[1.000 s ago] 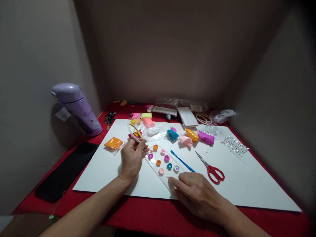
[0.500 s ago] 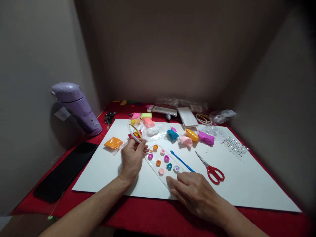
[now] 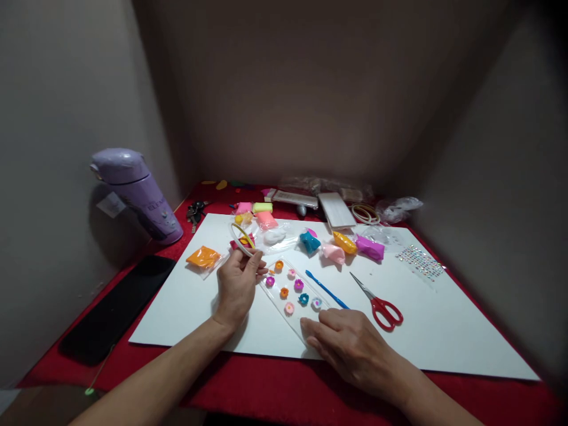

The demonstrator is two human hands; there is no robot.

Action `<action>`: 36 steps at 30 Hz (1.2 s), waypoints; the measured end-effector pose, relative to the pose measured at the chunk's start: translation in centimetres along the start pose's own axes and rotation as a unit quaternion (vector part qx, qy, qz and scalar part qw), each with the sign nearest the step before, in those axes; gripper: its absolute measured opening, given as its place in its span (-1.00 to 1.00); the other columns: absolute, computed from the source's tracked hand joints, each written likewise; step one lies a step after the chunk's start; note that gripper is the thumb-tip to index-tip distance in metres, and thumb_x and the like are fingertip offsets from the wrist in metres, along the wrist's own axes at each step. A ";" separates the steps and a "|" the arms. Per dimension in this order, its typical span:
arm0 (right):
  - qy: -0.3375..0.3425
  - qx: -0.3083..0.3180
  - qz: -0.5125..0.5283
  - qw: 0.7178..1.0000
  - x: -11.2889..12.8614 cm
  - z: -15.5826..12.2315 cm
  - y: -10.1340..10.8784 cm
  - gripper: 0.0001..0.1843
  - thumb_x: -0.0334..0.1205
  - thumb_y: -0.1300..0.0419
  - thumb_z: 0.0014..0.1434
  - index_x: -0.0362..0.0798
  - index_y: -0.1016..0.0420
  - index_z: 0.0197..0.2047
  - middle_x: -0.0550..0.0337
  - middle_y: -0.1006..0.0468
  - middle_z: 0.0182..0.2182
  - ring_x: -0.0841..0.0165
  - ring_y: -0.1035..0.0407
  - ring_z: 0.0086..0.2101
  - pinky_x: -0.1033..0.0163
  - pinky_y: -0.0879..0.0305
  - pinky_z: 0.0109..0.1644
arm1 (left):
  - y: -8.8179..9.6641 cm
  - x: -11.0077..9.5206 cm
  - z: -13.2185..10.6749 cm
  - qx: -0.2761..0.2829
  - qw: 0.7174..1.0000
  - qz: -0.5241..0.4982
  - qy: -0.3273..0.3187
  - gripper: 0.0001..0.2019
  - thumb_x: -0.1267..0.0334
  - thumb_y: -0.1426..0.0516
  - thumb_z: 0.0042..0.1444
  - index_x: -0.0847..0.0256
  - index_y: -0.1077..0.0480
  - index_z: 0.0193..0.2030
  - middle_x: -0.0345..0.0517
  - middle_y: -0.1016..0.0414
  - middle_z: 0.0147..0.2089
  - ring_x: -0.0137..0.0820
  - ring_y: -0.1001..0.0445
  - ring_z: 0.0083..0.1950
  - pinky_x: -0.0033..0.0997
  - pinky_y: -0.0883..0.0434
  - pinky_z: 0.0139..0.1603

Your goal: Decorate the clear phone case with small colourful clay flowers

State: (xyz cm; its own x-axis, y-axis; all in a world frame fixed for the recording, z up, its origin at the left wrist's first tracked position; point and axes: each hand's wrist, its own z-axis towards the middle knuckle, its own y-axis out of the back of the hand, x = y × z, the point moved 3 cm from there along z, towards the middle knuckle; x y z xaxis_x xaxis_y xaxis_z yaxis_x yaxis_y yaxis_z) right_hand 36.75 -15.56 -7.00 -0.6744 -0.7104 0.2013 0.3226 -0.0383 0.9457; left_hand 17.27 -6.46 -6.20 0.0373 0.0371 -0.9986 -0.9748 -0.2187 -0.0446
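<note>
My left hand pinches a thin white-and-yellow ring, holding it upright just above the white board. My right hand lies palm down with its fingertips pressing the near end of a clear plastic strip. Several small clay flowers in orange, pink, purple and teal sit on that strip. A blue modelling tool lies just right of the strip, and red-handled scissors lie beyond it.
Bagged clay lumps in orange, teal, yellow and magenta lie along the board's far side. A purple flask and a black phone stand at the left on the red cloth. A rhinestone sheet lies at right.
My right hand has shifted very slightly on the near end of the strip. My left hand and the ring have stayed put.
</note>
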 end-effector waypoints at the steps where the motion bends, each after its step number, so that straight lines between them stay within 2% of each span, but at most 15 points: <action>1: 0.001 -0.002 0.003 1.000 0.0 0.0 0.0 -0.80 -0.26 0.07 0.36 -0.05 -0.32 -0.25 0.27 -0.28 -0.50 0.42 -0.11 -0.52 0.25 0.08 -0.45 | 0.0 0.0 0.0 -0.001 1.000 -0.001 0.001 -0.72 0.06 -0.23 0.04 0.27 -0.40 -0.32 -0.13 -0.51 -0.41 -0.36 -0.57 -0.39 -0.39 -0.54 -0.37; 6: 0.002 -0.016 -0.002 1.000 0.0 0.1 0.1 -0.82 -0.29 0.07 0.35 -0.07 -0.34 -0.18 0.25 -0.31 -0.49 0.41 -0.11 -0.52 0.24 0.06 -0.46 | -0.1 -0.2 -0.1 -0.005 1.000 0.000 0.001 -0.71 0.06 -0.25 0.02 0.27 -0.40 -0.34 -0.13 -0.51 -0.42 -0.36 -0.56 -0.40 -0.38 -0.54 -0.38; 14: 0.003 -0.044 0.025 0.999 -0.3 0.0 0.2 -0.75 -0.34 0.06 0.33 -0.09 -0.38 -0.32 0.23 -0.30 -0.53 0.41 -0.15 -0.51 0.24 0.01 -0.44 | -0.1 -0.2 0.0 -0.002 1.000 0.002 -0.001 -0.73 0.07 -0.23 0.04 0.27 -0.40 -0.33 -0.14 -0.51 -0.41 -0.39 -0.56 -0.41 -0.43 -0.53 -0.40; 19: 0.010 -0.062 0.021 0.998 -0.1 0.0 0.4 -0.78 -0.33 0.05 0.32 -0.10 -0.40 -0.25 0.26 -0.27 -0.53 0.42 -0.12 -0.53 0.26 0.03 -0.46 | 0.0 0.1 0.1 0.001 1.000 0.000 -0.001 -0.72 0.06 -0.24 0.03 0.27 -0.41 -0.32 -0.14 -0.51 -0.41 -0.39 -0.55 -0.41 -0.42 -0.52 -0.41; 23: 0.001 -0.036 -0.010 0.999 0.0 0.2 0.0 -0.82 -0.29 0.04 0.33 -0.07 -0.37 -0.18 0.25 -0.31 -0.50 0.40 -0.14 -0.51 0.25 0.05 -0.46 | 0.0 0.3 0.2 0.003 1.000 -0.004 -0.003 -0.70 0.04 -0.24 0.02 0.26 -0.42 -0.30 -0.15 -0.52 -0.41 -0.39 -0.55 -0.42 -0.42 -0.53 -0.39; 27: -0.005 -0.004 -0.009 1.000 -0.1 0.2 -0.3 -0.79 -0.33 0.09 0.35 -0.06 -0.34 -0.22 0.23 -0.32 -0.49 0.39 -0.13 -0.50 0.24 0.08 -0.44 | 0.0 0.3 0.2 -0.002 1.000 0.001 -0.004 -0.71 0.05 -0.24 0.03 0.27 -0.41 -0.32 -0.14 -0.51 -0.42 -0.39 -0.55 -0.42 -0.42 -0.53 -0.40; 33: -0.013 -0.003 0.000 1.000 -0.3 0.1 -0.4 -0.81 -0.29 0.09 0.36 -0.06 -0.33 -0.17 0.23 -0.32 -0.47 0.40 -0.10 -0.50 0.25 0.09 -0.43 | 0.0 0.1 0.1 0.002 1.000 0.011 -0.005 -0.72 0.06 -0.23 0.05 0.27 -0.41 -0.30 -0.14 -0.50 -0.40 -0.38 -0.55 -0.40 -0.40 -0.53 -0.37; 36: -0.017 -0.002 0.013 1.000 -0.3 0.1 -0.4 -0.79 -0.32 0.10 0.36 -0.06 -0.33 -0.20 0.23 -0.32 -0.47 0.40 -0.11 -0.50 0.26 0.08 -0.42 | -0.1 0.0 0.0 0.004 1.000 0.011 -0.002 -0.73 0.07 -0.22 0.06 0.27 -0.40 -0.31 -0.13 -0.50 -0.40 -0.39 -0.55 -0.41 -0.40 -0.53 -0.37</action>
State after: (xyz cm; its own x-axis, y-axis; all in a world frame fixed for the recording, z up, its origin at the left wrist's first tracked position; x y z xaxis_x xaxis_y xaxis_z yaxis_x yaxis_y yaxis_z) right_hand 36.77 -15.23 -7.42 -0.6881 -0.6866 0.2350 0.3428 -0.0221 0.9392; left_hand 17.32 -6.42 -6.19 0.0148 0.0368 -0.9992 -0.9773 -0.2109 -0.0223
